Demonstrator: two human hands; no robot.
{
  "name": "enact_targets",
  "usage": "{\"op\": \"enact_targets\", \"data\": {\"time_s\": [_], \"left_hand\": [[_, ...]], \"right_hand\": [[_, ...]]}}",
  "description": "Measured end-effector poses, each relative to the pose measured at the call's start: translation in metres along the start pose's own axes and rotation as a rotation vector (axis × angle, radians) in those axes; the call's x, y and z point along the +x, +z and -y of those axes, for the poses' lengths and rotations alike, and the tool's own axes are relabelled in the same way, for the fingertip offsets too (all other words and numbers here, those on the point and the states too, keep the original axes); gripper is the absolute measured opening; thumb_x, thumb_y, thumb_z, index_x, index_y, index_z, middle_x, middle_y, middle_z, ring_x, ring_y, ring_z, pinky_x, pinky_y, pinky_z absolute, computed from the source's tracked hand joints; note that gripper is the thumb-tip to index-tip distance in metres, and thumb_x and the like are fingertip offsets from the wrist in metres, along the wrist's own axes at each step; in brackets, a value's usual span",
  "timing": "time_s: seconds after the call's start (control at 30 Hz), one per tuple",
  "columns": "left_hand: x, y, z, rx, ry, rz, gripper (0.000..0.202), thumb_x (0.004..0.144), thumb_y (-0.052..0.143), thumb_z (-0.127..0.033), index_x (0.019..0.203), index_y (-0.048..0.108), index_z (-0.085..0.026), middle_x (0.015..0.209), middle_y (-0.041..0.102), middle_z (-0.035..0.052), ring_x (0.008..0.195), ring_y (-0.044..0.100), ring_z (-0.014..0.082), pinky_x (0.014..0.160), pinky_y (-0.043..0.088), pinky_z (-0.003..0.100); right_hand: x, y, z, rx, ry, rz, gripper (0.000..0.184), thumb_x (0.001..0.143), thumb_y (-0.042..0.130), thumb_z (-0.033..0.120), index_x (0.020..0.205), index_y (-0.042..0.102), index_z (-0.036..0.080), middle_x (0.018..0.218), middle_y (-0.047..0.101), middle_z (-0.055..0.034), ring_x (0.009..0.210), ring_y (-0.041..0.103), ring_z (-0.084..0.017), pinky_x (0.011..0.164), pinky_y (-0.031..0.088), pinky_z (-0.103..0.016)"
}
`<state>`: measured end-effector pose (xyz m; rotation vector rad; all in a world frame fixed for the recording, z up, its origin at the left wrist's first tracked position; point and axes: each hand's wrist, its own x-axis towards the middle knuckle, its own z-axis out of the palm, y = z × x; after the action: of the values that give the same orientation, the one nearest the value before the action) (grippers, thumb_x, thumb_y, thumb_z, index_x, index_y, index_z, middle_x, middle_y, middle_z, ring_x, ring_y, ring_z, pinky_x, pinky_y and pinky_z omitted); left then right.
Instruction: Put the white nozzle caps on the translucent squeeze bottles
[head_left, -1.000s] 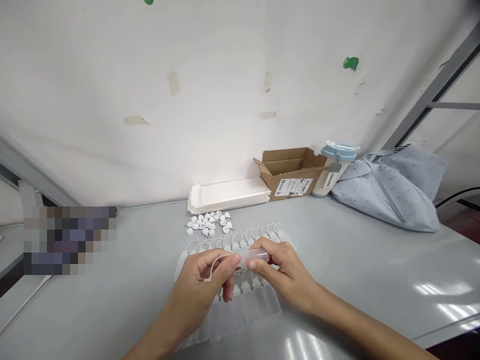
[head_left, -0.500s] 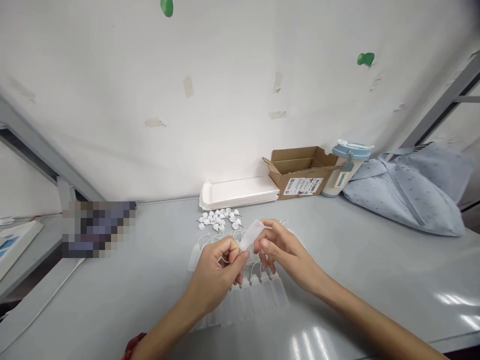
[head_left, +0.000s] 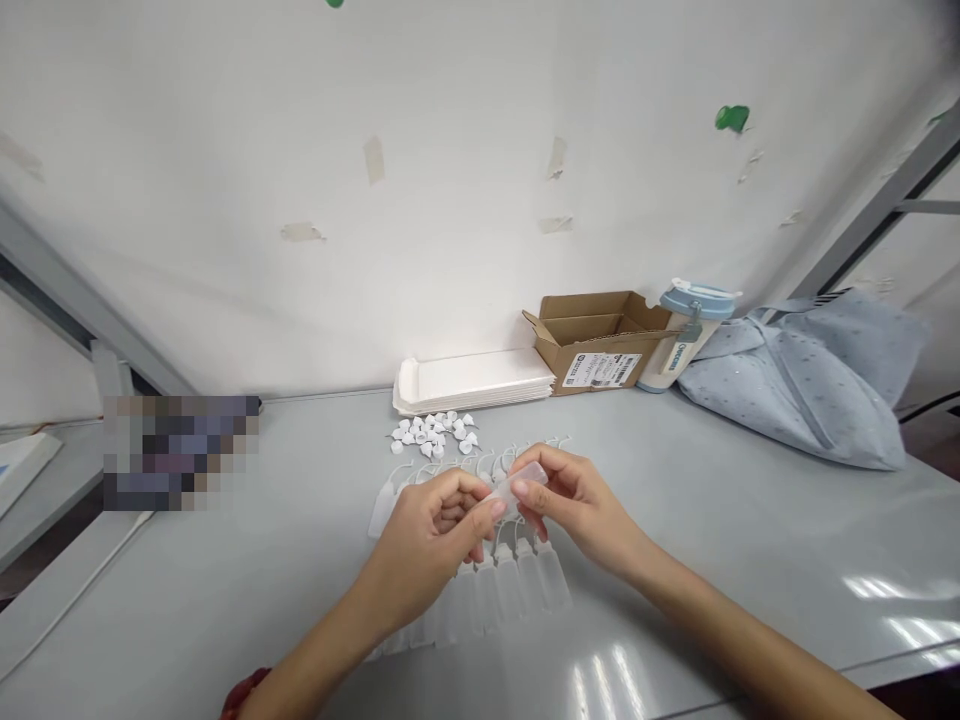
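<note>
Between my two hands is a small translucent plastic bottle (head_left: 532,477), tilted above the grey table. My right hand (head_left: 574,500) pinches its body with thumb and fingers. The curled fingers of my left hand (head_left: 431,525) hold the other end, which they mostly hide. Several similar bottles (head_left: 510,585) with white tops and thin loops lie side by side under and in front of my hands. Behind my hands is another row of bottles (head_left: 382,505), partly covered by them. A loose group of small white caps (head_left: 431,432) lies beyond that row.
Against the wall stand a stack of white trays (head_left: 480,380), an open cardboard box (head_left: 600,345) and a blue-lidded cup (head_left: 686,335). A light blue fabric bag (head_left: 795,395) lies at the right. At the left are a blurred dark item (head_left: 180,455) and a white cable (head_left: 82,610).
My right thumb and fingers have closed on the bottle, which has swung from steeply upright to a flatter tilt. The view has shifted slightly.
</note>
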<state>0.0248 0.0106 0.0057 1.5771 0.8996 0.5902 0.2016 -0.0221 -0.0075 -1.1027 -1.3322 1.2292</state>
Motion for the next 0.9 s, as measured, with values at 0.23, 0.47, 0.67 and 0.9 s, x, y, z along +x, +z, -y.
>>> {"op": "enact_targets", "data": {"time_s": [0.23,0.47,0.67,0.9], "left_hand": [[-0.004,0.006,0.003,0.062,0.051,0.092,0.039,0.087,0.045,-0.040,0.056,0.048,-0.018,0.047,0.048,-0.0039,0.044,0.050,0.0096,0.048,0.040,0.020],[-0.001,0.003,0.003,0.294,0.224,-0.096,0.034,0.087,0.048,-0.035,0.058,0.053,-0.018,0.051,0.052,-0.0025,0.049,0.052,0.0110,0.051,0.040,0.020],[0.032,-0.038,0.018,0.639,0.220,-0.277,0.024,0.086,0.046,-0.030,0.074,0.063,-0.019,0.066,0.062,0.0010,0.062,0.056,0.0161,0.058,0.042,0.025],[0.060,-0.055,0.041,0.914,0.240,-0.303,0.024,0.083,0.046,-0.027,0.090,0.066,-0.016,0.088,0.065,0.0077,0.089,0.053,0.0248,0.074,0.044,0.035]], "right_hand": [[-0.009,0.005,0.004,0.012,-0.028,-0.059,0.027,0.080,0.060,0.043,0.073,0.055,0.017,0.047,0.044,0.0067,0.041,0.040,-0.007,0.042,0.031,-0.021],[-0.001,0.008,0.002,0.078,-0.006,-0.124,0.028,0.080,0.060,0.043,0.071,0.055,0.016,0.045,0.041,0.0073,0.038,0.035,-0.006,0.039,0.028,-0.021],[0.032,-0.048,-0.011,-0.278,-0.134,-0.453,0.026,0.082,0.053,0.042,0.089,0.056,0.017,0.067,0.058,-0.0001,0.055,0.052,-0.013,0.051,0.042,-0.025],[0.063,-0.111,-0.050,-0.767,-0.059,-0.537,0.027,0.080,0.049,0.031,0.096,0.063,0.015,0.086,0.066,-0.0069,0.074,0.055,-0.020,0.069,0.041,-0.032]]}}
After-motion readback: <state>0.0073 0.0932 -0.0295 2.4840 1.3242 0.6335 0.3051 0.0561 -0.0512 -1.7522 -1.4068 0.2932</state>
